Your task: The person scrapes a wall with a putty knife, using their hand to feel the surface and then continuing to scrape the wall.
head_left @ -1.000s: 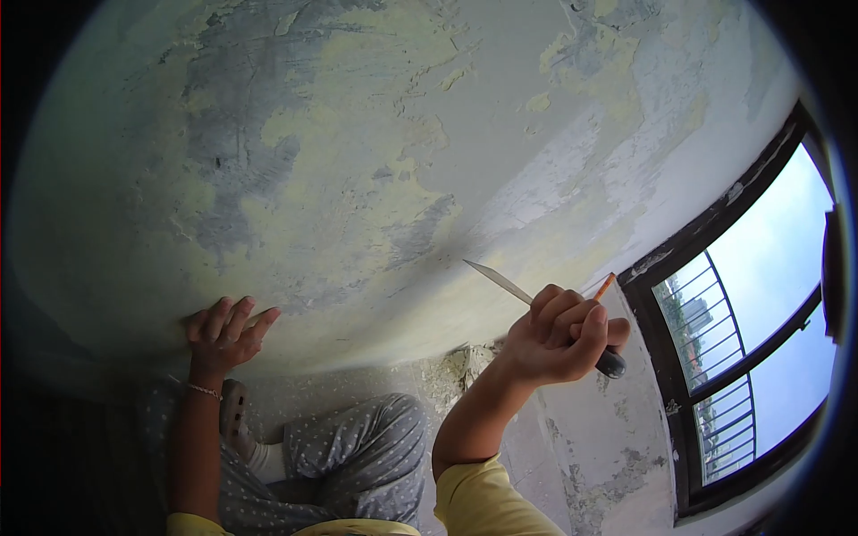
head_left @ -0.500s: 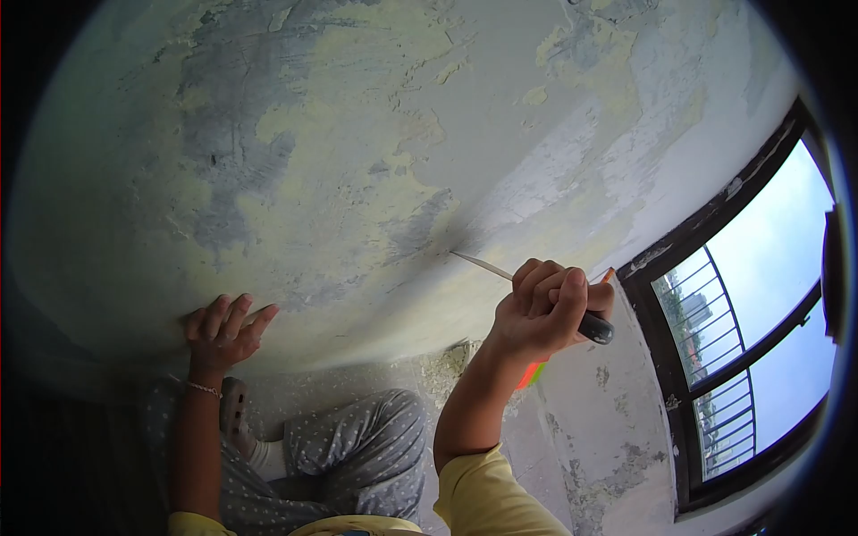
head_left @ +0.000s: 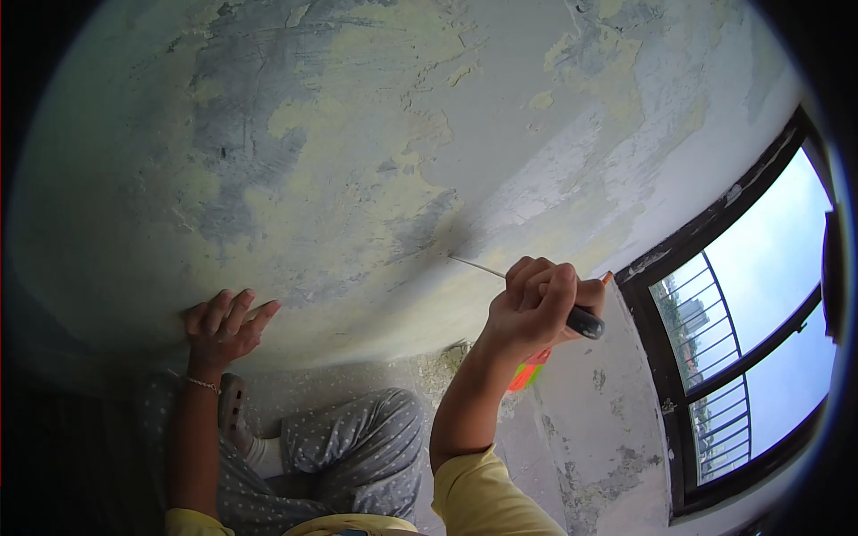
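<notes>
A large wall (head_left: 357, 161) with patchy grey and pale yellow coating fills the upper view. My right hand (head_left: 536, 308) is wrapped round the black handle of a scraper (head_left: 585, 322). Its thin blade points up and left, and the tip meets the wall near a shadowed patch; the blade is seen nearly edge-on. Low on the wall at the left, my left hand (head_left: 223, 330) rests with fingers spread, holding nothing, a bracelet on its wrist.
A dark-framed window (head_left: 657, 304) with railings outside is at the right. Below the wall are my crossed legs in dotted grey trousers (head_left: 357, 447) and a shoe (head_left: 232, 411). An orange and green object (head_left: 525, 375) shows behind my right forearm.
My right hand has moved slightly left, and the scraper blade has turned so that it looks thinner. The wall view has shifted slightly; my left hand stays in place.
</notes>
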Demonstrator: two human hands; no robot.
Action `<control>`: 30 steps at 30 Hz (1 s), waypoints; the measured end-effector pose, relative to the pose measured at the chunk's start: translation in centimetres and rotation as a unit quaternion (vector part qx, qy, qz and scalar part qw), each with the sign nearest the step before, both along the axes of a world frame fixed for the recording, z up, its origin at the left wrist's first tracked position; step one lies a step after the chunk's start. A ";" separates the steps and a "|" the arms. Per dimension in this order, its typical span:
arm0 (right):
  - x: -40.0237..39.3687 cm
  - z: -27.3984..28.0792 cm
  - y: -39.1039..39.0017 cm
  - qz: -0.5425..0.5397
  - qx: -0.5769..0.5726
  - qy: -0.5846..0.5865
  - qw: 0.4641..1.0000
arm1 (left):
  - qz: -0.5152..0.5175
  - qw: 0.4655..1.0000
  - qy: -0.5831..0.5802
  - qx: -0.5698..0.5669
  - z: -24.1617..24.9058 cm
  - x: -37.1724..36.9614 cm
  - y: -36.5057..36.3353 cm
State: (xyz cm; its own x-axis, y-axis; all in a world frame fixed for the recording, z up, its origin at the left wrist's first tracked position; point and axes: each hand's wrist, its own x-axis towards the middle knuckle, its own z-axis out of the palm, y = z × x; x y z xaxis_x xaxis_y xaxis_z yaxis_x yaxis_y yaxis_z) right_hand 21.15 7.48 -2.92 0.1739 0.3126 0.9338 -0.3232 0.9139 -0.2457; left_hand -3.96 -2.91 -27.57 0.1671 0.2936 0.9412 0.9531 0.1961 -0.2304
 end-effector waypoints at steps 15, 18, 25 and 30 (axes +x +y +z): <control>1.8 1.4 -1.3 0.054 0.046 0.047 0.996 | 0.009 1.000 0.006 -0.010 0.7 0.0 -0.3; 0.6 0.8 -0.6 0.006 0.012 0.049 0.999 | 0.017 1.000 0.012 -0.011 0.1 -0.1 -0.1; 2.0 1.1 -1.4 0.023 0.039 0.059 0.997 | -0.015 1.000 0.002 0.002 -0.1 -0.3 0.3; 0.7 0.4 -0.3 -0.012 -0.025 -0.014 1.000 | 0.005 1.000 0.012 0.009 0.7 0.0 0.1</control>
State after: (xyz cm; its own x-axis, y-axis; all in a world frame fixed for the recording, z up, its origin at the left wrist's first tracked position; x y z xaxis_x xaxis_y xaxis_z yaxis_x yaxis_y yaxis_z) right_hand 21.81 7.16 -2.53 0.1556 0.3559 0.9215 -0.2942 0.9072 -0.3007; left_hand -3.99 -2.84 -26.87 0.1866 0.2781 0.9423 0.9454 0.2100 -0.2492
